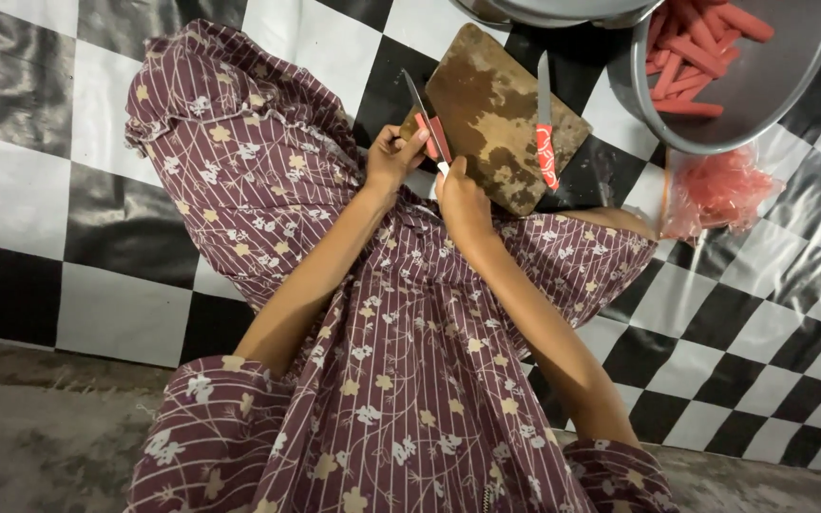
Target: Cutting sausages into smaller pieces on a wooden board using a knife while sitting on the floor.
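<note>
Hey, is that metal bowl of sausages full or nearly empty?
Partly filled. The metal bowl holds a heap of red sausages against one side, while much of its inside shows bare metal.

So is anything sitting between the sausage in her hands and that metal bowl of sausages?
Yes. The wooden cutting board lies between the sausage in both hands and the metal bowl, with a second knife resting on it.
</note>
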